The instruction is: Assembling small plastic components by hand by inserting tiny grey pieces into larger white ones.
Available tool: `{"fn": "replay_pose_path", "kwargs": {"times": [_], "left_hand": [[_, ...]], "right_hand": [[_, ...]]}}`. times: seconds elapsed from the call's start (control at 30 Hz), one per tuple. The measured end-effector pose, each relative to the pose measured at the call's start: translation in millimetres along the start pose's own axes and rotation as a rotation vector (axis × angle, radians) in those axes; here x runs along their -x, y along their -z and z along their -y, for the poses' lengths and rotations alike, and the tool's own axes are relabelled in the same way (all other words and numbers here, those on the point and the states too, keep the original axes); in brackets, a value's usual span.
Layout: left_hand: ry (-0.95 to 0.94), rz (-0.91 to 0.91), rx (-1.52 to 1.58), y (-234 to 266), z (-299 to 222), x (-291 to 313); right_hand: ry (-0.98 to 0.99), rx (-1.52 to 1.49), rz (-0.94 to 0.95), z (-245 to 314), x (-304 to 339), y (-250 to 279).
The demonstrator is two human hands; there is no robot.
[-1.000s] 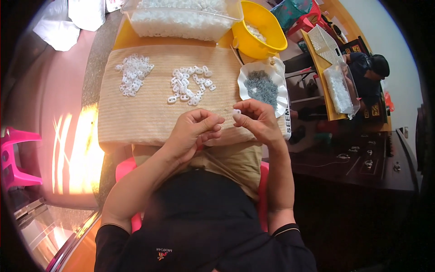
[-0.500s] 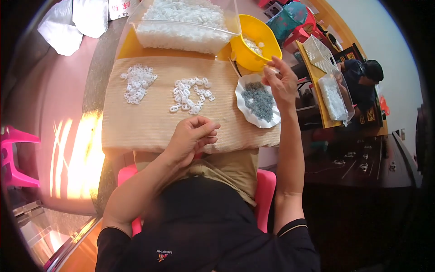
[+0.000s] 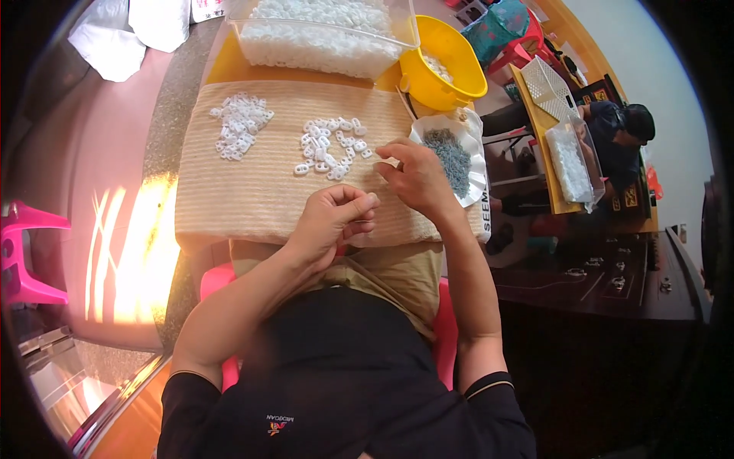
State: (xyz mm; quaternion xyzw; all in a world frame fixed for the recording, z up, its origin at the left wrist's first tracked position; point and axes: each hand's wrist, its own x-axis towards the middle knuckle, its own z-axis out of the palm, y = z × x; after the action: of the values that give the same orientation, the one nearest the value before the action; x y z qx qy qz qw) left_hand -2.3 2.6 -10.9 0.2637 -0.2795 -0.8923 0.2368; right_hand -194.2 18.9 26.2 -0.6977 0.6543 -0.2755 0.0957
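Reaching over the striped cloth (image 3: 252,191), the right hand (image 3: 417,180) sits with its fingertips touching the cloth just beside the nearer heap of white clips (image 3: 330,147), between that heap and the paper plate (image 3: 475,183) of small grey metal bits (image 3: 453,157); its fingers are curled and pinched together, but whether anything is held between them I cannot tell. The left hand (image 3: 330,222) rests near the front edge of the cloth, thumb pressed to fingertips in a loose closed pinch; nothing shows inside it.

A second heap of white clips (image 3: 241,126) lies further left on the cloth; behind stand a clear tub (image 3: 325,46) full of white pieces and a yellow bowl (image 3: 443,65).

As a judgement, the risks are small ones: the right wrist hangs close to the plate's rim and could tip it, scattering the grey bits; a careless sweep could mix the two heaps; a tiny part pinched loosely could drop into the lap.

Hidden or unclear: both palms face down; the exact shape of the grey bits is too fine to make out; the tub's top edge is cut off; another person (image 3: 623,126) at a far table is mostly obscured.
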Motion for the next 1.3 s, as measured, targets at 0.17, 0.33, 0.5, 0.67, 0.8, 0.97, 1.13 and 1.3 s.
{"fn": "replay_pose_path", "kwargs": {"times": [0.17,0.33,0.5,0.67,0.8,0.97,1.13,1.3], "left_hand": [[0.000,-0.014,-0.008,-3.2,-1.6,2.0],[0.003,-0.055,0.018,-6.8,-4.5,4.0],[-0.013,-0.029,0.014,-1.5,-1.3,0.8],[-0.067,-0.079,0.060,-0.2,-0.8,-1.4],[-0.069,-0.079,0.171,-6.4,-7.7,1.6],[-0.080,-0.008,0.170,-9.0,-7.1,5.2],[-0.086,0.032,0.135,-5.1,-3.5,2.4],[-0.072,-0.084,0.085,-3.8,-3.4,1.9]], "right_hand": [[-0.060,0.200,0.054,5.5,-11.1,-13.1],[-0.136,0.348,0.140,8.5,-18.4,-20.6],[-0.078,0.365,0.116,3.6,-16.1,-24.6],[-0.014,0.171,-0.051,11.2,-1.9,-22.5],[0.056,0.041,-0.171,33.3,21.0,-21.8],[0.107,0.001,-0.278,41.1,35.9,-29.0],[0.170,-0.154,-0.326,36.1,43.5,-32.2],[0.047,-0.369,-0.205,37.4,55.4,-23.0]]}}
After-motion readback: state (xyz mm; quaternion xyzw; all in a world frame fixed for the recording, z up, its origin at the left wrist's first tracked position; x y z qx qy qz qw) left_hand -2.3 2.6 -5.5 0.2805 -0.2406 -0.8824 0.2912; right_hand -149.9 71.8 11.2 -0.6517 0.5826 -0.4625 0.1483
